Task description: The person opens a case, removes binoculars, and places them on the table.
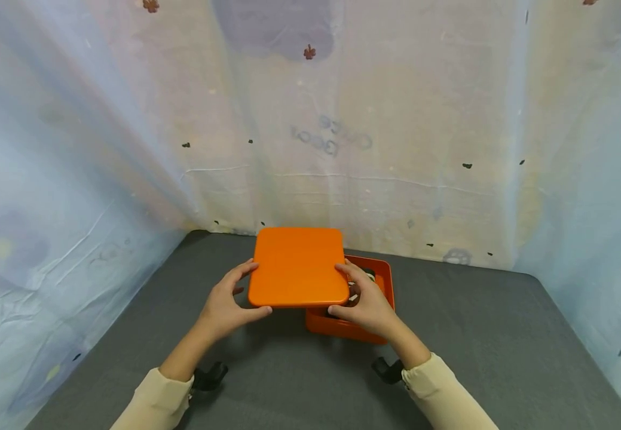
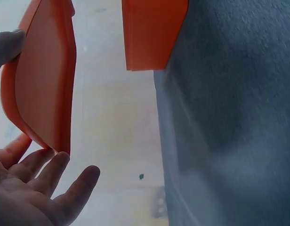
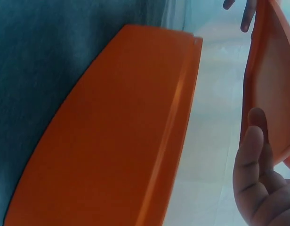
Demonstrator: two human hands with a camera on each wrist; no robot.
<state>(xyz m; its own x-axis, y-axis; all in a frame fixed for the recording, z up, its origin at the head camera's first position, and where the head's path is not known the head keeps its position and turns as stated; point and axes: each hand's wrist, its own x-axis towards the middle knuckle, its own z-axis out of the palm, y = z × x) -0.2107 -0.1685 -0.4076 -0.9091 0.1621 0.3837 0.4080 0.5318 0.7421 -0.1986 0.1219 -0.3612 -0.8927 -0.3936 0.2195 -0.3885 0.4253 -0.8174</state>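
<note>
An orange square lid with rounded corners is held up off the table between both hands. The left hand grips its left edge, thumb at the near corner and fingers along the side. On the opposite edge the right hand holds it the same way. The lid's raised rim and hollow underside show in the left wrist view. Behind and to the right stands an open orange box, partly hidden by the lid and right hand. Some dark and pale items show inside it.
Everything stands over a dark grey table. A pale patterned sheet hangs along the back and both sides. Black wrist mounts sit on both forearms, below cream sleeves.
</note>
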